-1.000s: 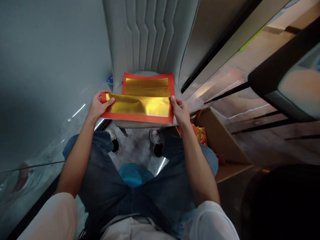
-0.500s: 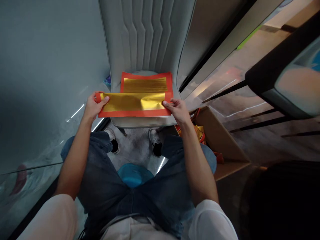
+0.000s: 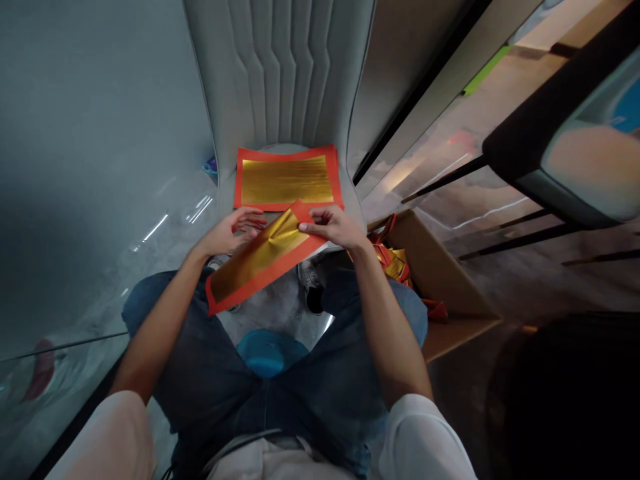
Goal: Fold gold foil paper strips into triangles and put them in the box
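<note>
My right hand pinches one end of a folded orange sheet of paper with a gold foil panel, thumb on top. The sheet slants down to the left over the gap between my knees. Behind its upper edge is my left hand, fingers apart and holding nothing; whether its fingertips touch the paper I cannot tell. A stack of similar orange and gold sheets lies flat on the chair seat, just beyond both hands.
A grey padded chair faces me. To the right, an open cardboard box holds folded orange and gold paper pieces. A blue round seat shows between my legs. Another dark chair stands at right.
The folded sheet has swung from level to slanting, its left end now low. My left hand has let go and moved right; my right hand keeps its end, slightly further left and lower.
</note>
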{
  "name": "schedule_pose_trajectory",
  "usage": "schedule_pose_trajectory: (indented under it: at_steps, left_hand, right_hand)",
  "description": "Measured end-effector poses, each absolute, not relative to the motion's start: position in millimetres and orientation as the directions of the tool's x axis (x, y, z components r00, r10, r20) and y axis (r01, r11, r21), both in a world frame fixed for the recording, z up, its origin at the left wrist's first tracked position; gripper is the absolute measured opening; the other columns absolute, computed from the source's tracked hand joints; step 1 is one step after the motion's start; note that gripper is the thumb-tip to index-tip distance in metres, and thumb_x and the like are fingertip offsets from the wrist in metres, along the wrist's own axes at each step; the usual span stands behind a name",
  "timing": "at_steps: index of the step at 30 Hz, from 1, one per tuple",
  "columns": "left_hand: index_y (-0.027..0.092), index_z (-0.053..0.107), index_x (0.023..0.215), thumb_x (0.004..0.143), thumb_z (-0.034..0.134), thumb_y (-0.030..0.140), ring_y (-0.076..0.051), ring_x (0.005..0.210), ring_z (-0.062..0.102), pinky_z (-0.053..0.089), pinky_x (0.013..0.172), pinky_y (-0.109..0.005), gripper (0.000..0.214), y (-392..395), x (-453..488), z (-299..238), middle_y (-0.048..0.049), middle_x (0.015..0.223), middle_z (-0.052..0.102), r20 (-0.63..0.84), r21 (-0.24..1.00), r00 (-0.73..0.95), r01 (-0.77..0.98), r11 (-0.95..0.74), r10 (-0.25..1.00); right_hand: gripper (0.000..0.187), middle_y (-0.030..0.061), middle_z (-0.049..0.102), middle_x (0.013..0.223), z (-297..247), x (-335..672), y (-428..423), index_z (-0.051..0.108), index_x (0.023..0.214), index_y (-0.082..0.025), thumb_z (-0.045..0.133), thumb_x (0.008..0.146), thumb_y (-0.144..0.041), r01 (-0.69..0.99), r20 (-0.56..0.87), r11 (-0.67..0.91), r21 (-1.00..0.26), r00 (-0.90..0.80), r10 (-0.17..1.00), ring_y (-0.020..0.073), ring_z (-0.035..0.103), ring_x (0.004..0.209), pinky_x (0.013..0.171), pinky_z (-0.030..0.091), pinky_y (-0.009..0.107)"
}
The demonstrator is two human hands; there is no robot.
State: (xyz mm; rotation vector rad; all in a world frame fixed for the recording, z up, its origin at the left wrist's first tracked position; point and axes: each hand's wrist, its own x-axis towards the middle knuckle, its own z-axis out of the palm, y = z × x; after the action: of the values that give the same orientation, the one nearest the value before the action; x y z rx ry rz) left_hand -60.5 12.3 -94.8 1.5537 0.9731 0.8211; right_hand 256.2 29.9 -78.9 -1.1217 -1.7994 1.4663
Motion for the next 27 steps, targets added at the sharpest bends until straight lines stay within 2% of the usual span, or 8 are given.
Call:
schedule_pose_trajectory:
  at_steps: [2, 4, 8, 11, 16, 20, 23, 27]
  left_hand:
    - [0.022, 0.066, 0.131, 0.082, 0.086, 0.066, -0.029, 0.118, 0.076, 0.062, 0.099, -0.039, 0.068, 7, -43, -101, -0.0156, 0.124, 0.077, -0.030, 0.988, 0.506, 0.143, -0.050, 0.862]
    - [0.020, 0.067, 0.129, 0.088, 0.081, 0.066, -0.027, 0.108, 0.078, 0.063, 0.088, -0.035, 0.063, 4, -33, -106, -0.0131, 0.116, 0.079, -0.072, 0.989, 0.559, 0.146, -0.013, 0.826]
    - [0.017, 0.070, 0.121, 0.094, 0.078, 0.059, -0.022, 0.096, 0.079, 0.062, 0.079, -0.030, 0.051, 3, -28, -112, -0.0110, 0.111, 0.080, -0.061, 0.992, 0.576, 0.126, -0.015, 0.815]
    - [0.018, 0.072, 0.117, 0.093, 0.081, 0.056, -0.021, 0.093, 0.078, 0.062, 0.080, -0.029, 0.046, 3, -28, -118, -0.0098, 0.109, 0.081, -0.014, 0.994, 0.485, 0.105, -0.042, 0.874]
    - [0.018, 0.070, 0.112, 0.088, 0.084, 0.059, -0.018, 0.086, 0.078, 0.061, 0.074, -0.026, 0.050, 3, -25, -133, -0.0081, 0.102, 0.082, 0.076, 0.994, 0.242, 0.056, -0.092, 0.967]
    - [0.019, 0.068, 0.110, 0.086, 0.085, 0.063, -0.017, 0.083, 0.077, 0.059, 0.071, -0.024, 0.053, 4, -22, -140, -0.0072, 0.099, 0.082, 0.119, 0.992, 0.116, 0.023, -0.123, 0.986]
    - [0.019, 0.067, 0.109, 0.085, 0.085, 0.066, -0.017, 0.082, 0.077, 0.059, 0.071, -0.023, 0.055, 4, -22, -142, -0.0068, 0.097, 0.081, 0.134, 0.991, 0.064, 0.011, -0.135, 0.989]
    - [0.019, 0.067, 0.108, 0.086, 0.084, 0.066, -0.015, 0.071, 0.073, 0.054, 0.063, -0.022, 0.055, 3, -22, -143, -0.0045, 0.088, 0.080, 0.118, 0.992, 0.062, 0.025, -0.120, 0.991]
  right_hand:
    - [0.061, -0.0049, 0.050, 0.065, -76, 252, 28, 0.069, 0.078, -0.022, 0.082, 0.073, -0.082, 0.229, -0.088, 0.060, -0.972, -0.586, 0.806, 0.0107, 0.043, 0.060, 0.055, 0.034, 0.025]
    - [0.059, -0.0037, 0.057, 0.069, -75, 249, 27, 0.073, 0.085, -0.021, 0.081, 0.076, -0.079, 0.213, -0.087, 0.065, -0.975, -0.634, 0.768, 0.0109, 0.046, 0.062, 0.056, 0.035, 0.025]
    - [0.056, -0.0031, 0.060, 0.068, -80, 250, 29, 0.074, 0.086, -0.017, 0.086, 0.077, -0.071, 0.163, -0.036, 0.090, -0.982, -0.641, 0.767, 0.0097, 0.046, 0.060, 0.054, 0.033, 0.024]
    - [0.052, -0.0031, 0.063, 0.068, -87, 251, 32, 0.076, 0.089, -0.018, 0.090, 0.076, -0.066, 0.129, -0.018, 0.073, -0.989, -0.592, 0.806, 0.0091, 0.048, 0.059, 0.053, 0.035, 0.023]
    - [0.053, 0.0014, 0.074, 0.079, -98, 247, 35, 0.078, 0.088, -0.020, 0.096, 0.067, -0.065, 0.028, -0.043, -0.034, -0.999, -0.433, 0.901, 0.0140, 0.062, 0.066, 0.059, 0.053, 0.026]
    - [0.056, 0.0039, 0.079, 0.085, -107, 240, 36, 0.079, 0.093, -0.021, 0.098, 0.065, -0.066, -0.101, -0.044, -0.075, -0.992, -0.280, 0.959, 0.0168, 0.069, 0.072, 0.060, 0.060, 0.028]
    - [0.057, 0.0026, 0.077, 0.079, -113, 234, 36, 0.078, 0.088, -0.020, 0.099, 0.063, -0.066, -0.158, -0.030, -0.065, -0.985, -0.213, 0.977, 0.0144, 0.067, 0.066, 0.058, 0.060, 0.027]
    - [0.056, -0.0006, 0.071, 0.070, -116, 229, 37, 0.075, 0.082, -0.019, 0.097, 0.065, -0.067, -0.161, 0.023, -0.009, -0.987, -0.195, 0.980, 0.0108, 0.061, 0.058, 0.054, 0.058, 0.025]
